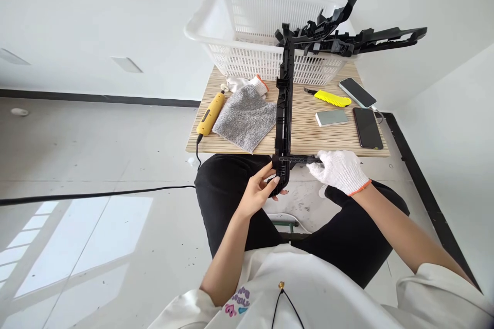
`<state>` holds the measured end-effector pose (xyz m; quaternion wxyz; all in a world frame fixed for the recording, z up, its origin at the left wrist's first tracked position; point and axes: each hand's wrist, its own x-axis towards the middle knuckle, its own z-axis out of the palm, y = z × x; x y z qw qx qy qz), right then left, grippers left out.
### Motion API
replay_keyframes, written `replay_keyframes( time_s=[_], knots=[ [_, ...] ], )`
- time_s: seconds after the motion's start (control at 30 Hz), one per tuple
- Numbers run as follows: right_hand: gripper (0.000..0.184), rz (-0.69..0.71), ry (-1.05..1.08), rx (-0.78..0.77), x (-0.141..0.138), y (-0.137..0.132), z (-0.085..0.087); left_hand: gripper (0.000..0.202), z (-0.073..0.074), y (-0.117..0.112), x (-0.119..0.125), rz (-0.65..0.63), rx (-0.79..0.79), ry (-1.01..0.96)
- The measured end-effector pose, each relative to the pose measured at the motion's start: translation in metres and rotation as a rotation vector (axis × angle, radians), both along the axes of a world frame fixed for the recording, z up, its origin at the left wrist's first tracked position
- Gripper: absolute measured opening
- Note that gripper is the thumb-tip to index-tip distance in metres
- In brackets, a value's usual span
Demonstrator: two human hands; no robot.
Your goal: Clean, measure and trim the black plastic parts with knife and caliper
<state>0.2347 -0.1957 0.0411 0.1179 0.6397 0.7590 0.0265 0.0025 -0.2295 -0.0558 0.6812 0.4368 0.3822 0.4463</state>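
A long black plastic frame part [284, 108] runs from my lap up across the small wooden table [309, 136] toward the basket. My bare left hand [259, 189] is closed round its near end at the table's front edge. My right hand [339, 169], in a white knit glove, is closed on a thin dark tool [304, 160] laid crosswise against the part's near end. What kind of tool it is I cannot make out.
A white mesh basket [254, 36] holds more black plastic parts [347, 38] at the table's back. On the table lie a yellow rotary tool [210, 113], a grey cloth [247, 118], a white glove [247, 83], a yellow utility knife [331, 97] and three phones [366, 127].
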Motion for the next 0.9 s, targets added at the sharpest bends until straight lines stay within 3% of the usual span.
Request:
replay_keyframes(
  time_s=[0.17,0.4,0.9],
  knots=[
    [0.053,-0.006,0.009,0.015,0.000,0.000,0.001,0.072,0.008,-0.004,0.001,0.001,-0.021,0.016],
    [0.072,0.010,0.028,0.058,0.005,0.000,-0.001,0.069,0.011,-0.005,0.001,-0.015,-0.036,0.026],
    [0.063,0.024,0.011,0.112,0.001,-0.008,-0.007,0.063,0.020,-0.007,0.001,-0.007,0.006,0.082]
  ],
)
